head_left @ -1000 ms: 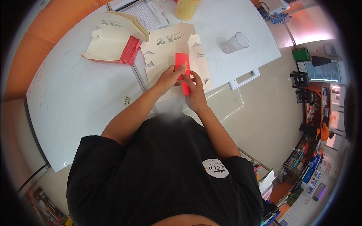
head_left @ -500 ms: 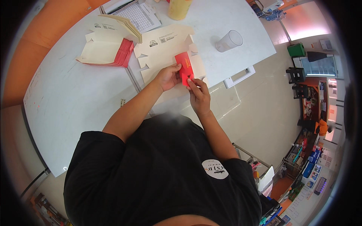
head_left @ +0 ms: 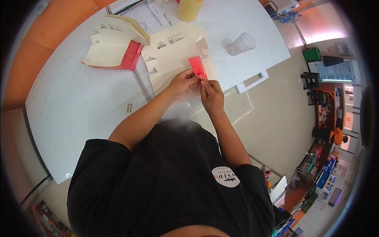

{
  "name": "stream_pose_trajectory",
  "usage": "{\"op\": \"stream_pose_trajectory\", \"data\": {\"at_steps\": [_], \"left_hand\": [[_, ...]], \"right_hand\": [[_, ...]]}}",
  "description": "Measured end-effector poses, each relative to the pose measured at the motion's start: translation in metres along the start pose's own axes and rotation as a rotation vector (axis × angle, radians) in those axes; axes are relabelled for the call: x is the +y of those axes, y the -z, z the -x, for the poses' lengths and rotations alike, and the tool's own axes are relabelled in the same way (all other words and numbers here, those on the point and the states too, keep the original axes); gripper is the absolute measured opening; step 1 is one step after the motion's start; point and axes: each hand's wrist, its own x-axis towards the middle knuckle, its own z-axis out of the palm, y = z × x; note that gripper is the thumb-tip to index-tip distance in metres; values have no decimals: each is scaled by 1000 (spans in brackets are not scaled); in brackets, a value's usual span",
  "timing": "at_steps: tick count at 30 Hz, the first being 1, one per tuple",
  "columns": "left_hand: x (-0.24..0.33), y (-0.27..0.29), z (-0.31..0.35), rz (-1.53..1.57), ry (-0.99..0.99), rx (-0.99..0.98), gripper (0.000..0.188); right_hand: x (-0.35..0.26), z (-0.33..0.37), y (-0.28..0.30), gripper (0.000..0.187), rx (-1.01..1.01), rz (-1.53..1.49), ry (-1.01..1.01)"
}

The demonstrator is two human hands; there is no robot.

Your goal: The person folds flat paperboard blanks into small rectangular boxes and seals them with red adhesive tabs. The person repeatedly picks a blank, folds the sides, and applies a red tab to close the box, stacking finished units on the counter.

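Observation:
A cream cardboard box blank [head_left: 167, 59], with slotted flaps along its edges, lies on the white table before me. A red cardboard flap [head_left: 195, 64] with yellow print stands over its near right part; the join is hidden by my fingers. My left hand [head_left: 182, 85] pinches the flap's left edge. From the right, my right hand [head_left: 212, 96] closes on its lower corner, thumb and fingertips pressed together near the left fingers. The corner between them looks bent.
Stacked red-and-cream box blanks [head_left: 112, 55] sit to the left. A clear cup [head_left: 241, 44] stands on the right, a yellow container [head_left: 190, 10] at the far edge, beside a gridded sheet [head_left: 146, 19]. A small dotted card [head_left: 129, 108] lies near my left forearm.
The red flap has tilted and its lower corner is now bent between my fingers. My hands have come closer together and shifted slightly right.

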Motion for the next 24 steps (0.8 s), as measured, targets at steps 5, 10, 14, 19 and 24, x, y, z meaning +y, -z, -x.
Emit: {"op": "stream_pose_trajectory", "data": {"at_steps": [5, 10, 14, 19, 24], "left_hand": [[-7, -6, -1, 21, -33, 28, 28], [-4, -15, 6, -81, 47, 38, 28], [-3, -16, 13, -125, 57, 64, 28], [10, -25, 31, -718, 159, 161, 29], [4, -31, 45, -980, 219, 187, 28]], "right_hand": [[-2, -2, -3, 18, -4, 17, -8], [-6, -8, 0, 16, -78, -12, -263], [1, -7, -1, 25, -216, -199, -404], [36, -10, 12, 40, -611, -590, -793], [85, -22, -33, 38, -115, -310, -613]]}}
